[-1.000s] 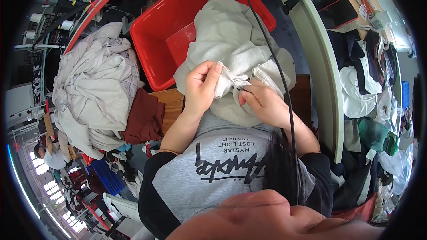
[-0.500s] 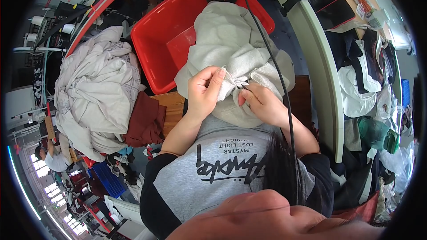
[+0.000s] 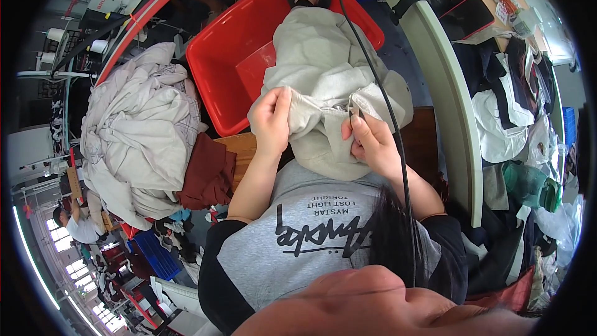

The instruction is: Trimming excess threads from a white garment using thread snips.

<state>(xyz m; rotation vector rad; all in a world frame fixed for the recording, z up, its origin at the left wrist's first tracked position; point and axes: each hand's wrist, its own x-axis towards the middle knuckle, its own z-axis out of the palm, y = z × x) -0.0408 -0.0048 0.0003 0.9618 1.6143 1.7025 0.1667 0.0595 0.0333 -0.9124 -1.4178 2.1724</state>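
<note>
A light grey garment point(image 3: 320, 56) lies bunched across my lap, spilling over the near rim of a red tub. My left hand point(image 3: 272, 121) is closed, pinching a ribbed edge of the cloth between thumb and fingers. To its right, my right hand point(image 3: 372, 140) is closed around a small pointed metal tool point(image 3: 354, 112), perhaps thread snips or tweezers; most of it is hidden in the fingers. The tool's tip stands beside a raised, folded cloth edge. Between the hands the ribbed band point(image 3: 305, 111) is stretched out sideways.
The red tub point(image 3: 214, 62) stands ahead, left of the garment. A heap of pale cloth point(image 3: 140, 130) and dark red cloth point(image 3: 205, 174) lie left. A black cable point(image 3: 388, 96) hangs close to my right hand. A pale table edge point(image 3: 444, 68) runs along the right.
My hands have moved apart: the left one shifted left with the ribbed edge, the right one turned upward slightly. The metal tool shows more clearly now, and the cloth between is flatter.
</note>
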